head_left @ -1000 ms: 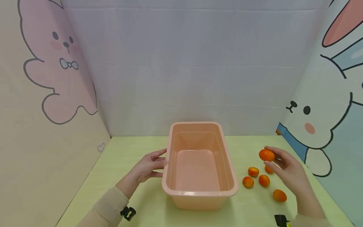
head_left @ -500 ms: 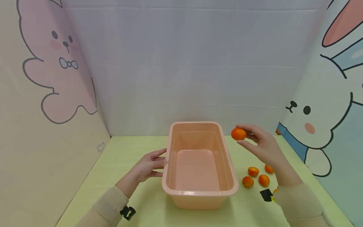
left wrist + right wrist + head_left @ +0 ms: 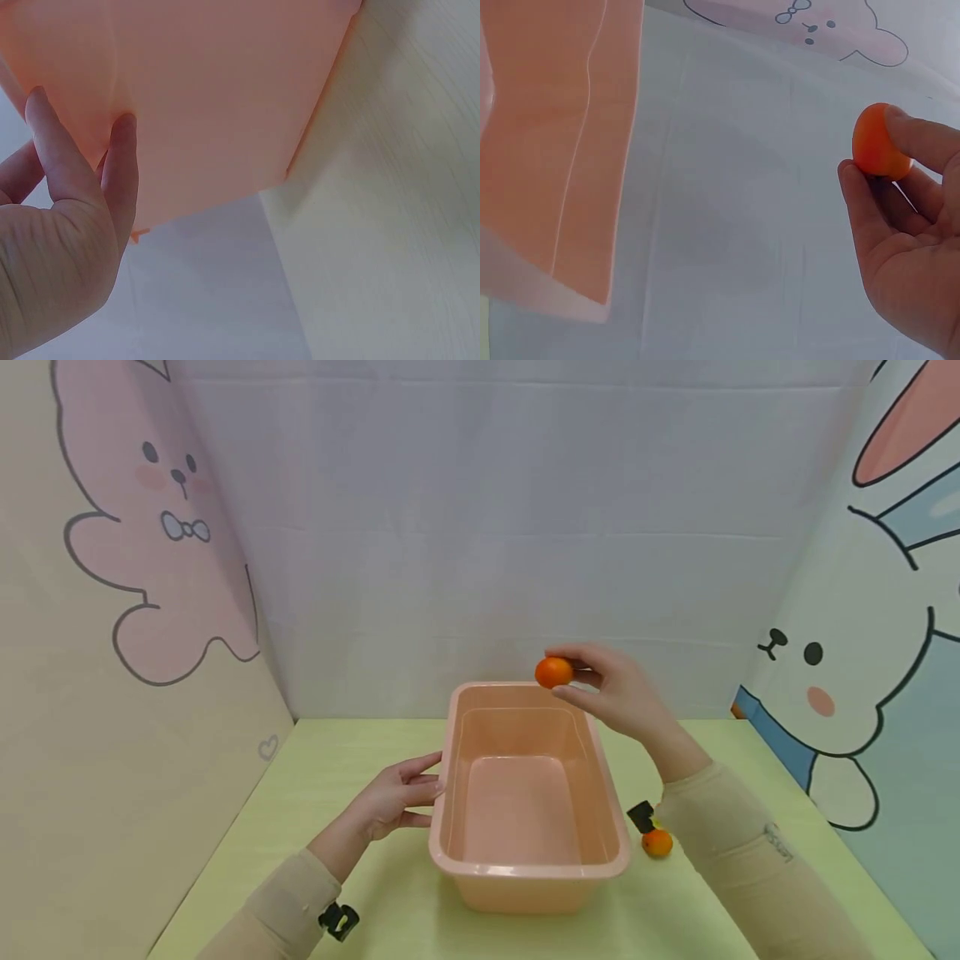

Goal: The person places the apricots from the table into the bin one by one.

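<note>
A deep peach-coloured plastic basin (image 3: 521, 810) stands in the middle of the table with nothing in it. My left hand (image 3: 393, 797) rests against its left side; in the left wrist view the fingertips (image 3: 126, 127) touch the outer wall, fingers loosely extended. Above the basin's far right corner, my right hand (image 3: 615, 693) pinches a small oval orange fruit (image 3: 553, 672) between thumb and fingers. The right wrist view shows this fruit (image 3: 874, 142) held at the fingertips, off to one side of the basin wall (image 3: 592, 150).
Another orange fruit (image 3: 657, 843) lies on the pale green table (image 3: 375, 893) to the right of the basin, partly behind the right sleeve (image 3: 735, 852). A white cloth wall (image 3: 480, 543) closes off the back, and printed cartoon panels stand at both sides.
My right hand has carried the fruit leftward and up, from over the table's right side to the basin's far edge. The sleeve now hides most fruits on the table. The left hand stays put.
</note>
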Motion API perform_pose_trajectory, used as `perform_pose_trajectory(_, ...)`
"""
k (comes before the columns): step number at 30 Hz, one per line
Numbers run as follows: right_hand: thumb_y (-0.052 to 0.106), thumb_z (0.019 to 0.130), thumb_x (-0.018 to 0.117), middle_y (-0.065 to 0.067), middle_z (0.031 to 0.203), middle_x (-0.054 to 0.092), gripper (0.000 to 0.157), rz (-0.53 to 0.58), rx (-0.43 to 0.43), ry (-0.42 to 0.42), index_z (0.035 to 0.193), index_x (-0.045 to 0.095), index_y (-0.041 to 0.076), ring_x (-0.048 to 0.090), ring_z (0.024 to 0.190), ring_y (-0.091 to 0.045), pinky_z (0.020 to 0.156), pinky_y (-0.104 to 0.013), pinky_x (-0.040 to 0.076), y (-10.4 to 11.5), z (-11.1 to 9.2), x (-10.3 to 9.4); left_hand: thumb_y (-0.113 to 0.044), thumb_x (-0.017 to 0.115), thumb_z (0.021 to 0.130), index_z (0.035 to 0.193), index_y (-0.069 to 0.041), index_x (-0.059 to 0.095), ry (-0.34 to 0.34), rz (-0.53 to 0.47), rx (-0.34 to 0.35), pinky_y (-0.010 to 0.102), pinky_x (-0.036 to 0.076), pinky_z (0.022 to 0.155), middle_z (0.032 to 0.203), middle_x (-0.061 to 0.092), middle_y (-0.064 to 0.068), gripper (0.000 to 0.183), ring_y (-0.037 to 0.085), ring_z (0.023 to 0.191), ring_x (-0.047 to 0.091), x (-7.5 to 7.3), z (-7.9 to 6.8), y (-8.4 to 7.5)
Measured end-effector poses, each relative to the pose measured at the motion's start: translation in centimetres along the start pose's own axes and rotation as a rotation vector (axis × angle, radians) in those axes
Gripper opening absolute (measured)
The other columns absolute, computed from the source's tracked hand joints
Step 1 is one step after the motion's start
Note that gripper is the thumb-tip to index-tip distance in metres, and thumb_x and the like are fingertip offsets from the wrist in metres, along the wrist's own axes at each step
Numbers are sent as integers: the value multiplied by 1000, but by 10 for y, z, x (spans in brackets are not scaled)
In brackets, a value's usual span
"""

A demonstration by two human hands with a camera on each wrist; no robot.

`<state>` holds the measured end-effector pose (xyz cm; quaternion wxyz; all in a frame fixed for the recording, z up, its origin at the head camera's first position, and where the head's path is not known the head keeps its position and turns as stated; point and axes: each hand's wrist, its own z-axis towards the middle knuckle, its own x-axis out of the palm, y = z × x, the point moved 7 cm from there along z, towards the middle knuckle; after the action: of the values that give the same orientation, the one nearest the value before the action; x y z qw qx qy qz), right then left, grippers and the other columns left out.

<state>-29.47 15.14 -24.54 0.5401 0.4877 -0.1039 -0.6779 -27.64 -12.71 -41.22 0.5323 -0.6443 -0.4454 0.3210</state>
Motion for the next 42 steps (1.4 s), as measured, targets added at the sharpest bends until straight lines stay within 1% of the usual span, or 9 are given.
perform_pose_trajectory(5, 2, 89, 73, -18, 128, 60, 45, 61, 64, 58, 131, 59, -3, 63, 111, -30, 94, -34, 54, -8, 16, 25, -10, 62, 98, 155, -4, 29, 6, -6, 3, 40, 60, 76, 137, 55, 24, 67, 23, 102, 69, 2, 0, 1)
perform_pose_trajectory(11, 6, 91, 72, -16, 127, 61, 43, 146, 126, 95, 132, 59, -1, 63, 109, -31, 94, -39, 54, -16, 27, 60, -11, 63, 98, 155, -4, 29, -4, -3, 4, 40, 60, 76, 138, 55, 24, 67, 23, 101, 69, 3, -1, 0)
perform_pose_trajectory(19, 12, 91, 73, -6, 122, 63, 39, 108, 201, 161, 129, 63, 7, 61, 110, -23, 99, -37, 49, -30, 31, 101, -13, 65, 97, 155, -6, 32, -28, 12, -10, 42, 60, 77, 136, 57, 22, 67, 25, 102, 69, 2, -1, 1)
perform_pose_trajectory(22, 9, 91, 72, -7, 120, 64, 39, 80, 204, 180, 128, 63, 6, 61, 107, -25, 99, -39, 50, -36, 32, 113, -13, 65, 97, 155, -7, 33, -40, 17, -17, 42, 60, 77, 137, 57, 22, 66, 25, 103, 69, 3, -1, 1)
perform_pose_trajectory(29, 1, 88, 73, -9, 114, 65, 37, 122, 195, 229, 124, 64, 2, 60, 102, -25, 95, -36, 53, -52, 29, 131, -13, 65, 97, 154, -8, 34, -47, 16, -21, 43, 60, 77, 136, 57, 21, 65, 26, 104, 68, 3, 0, 3)
perform_pose_trajectory(31, 2, 88, 72, -8, 112, 65, 34, 126, 208, 252, 122, 65, 2, 60, 101, -24, 95, -36, 52, -56, 26, 134, -13, 65, 97, 155, -7, 34, -43, 18, -19, 43, 60, 77, 136, 57, 22, 66, 26, 104, 68, 3, 0, 3)
perform_pose_trajectory(35, 4, 89, 71, -3, 111, 65, 31, 137, 288, 321, 119, 65, 7, 60, 101, -22, 94, -36, 51, -64, 19, 139, -13, 65, 97, 155, -7, 33, -35, 15, -19, 42, 60, 77, 137, 56, 23, 67, 27, 105, 68, 3, -1, 2)
perform_pose_trajectory(39, 5, 88, 72, -2, 112, 65, 33, 87, 345, 397, 120, 66, 8, 58, 100, -21, 91, -34, 51, -69, 15, 144, -12, 65, 97, 155, -8, 32, -36, 8, -26, 42, 60, 77, 138, 55, 23, 67, 27, 106, 68, 3, -1, 2)
perform_pose_trajectory(42, 5, 87, 74, -2, 107, 66, 30, 31, 357, 436, 116, 67, 6, 59, 95, -20, 88, -32, 52, -72, 12, 148, -13, 65, 97, 155, -7, 32, -36, 11, -24, 43, 60, 77, 138, 55, 23, 68, 27, 107, 67, 3, -1, 2)
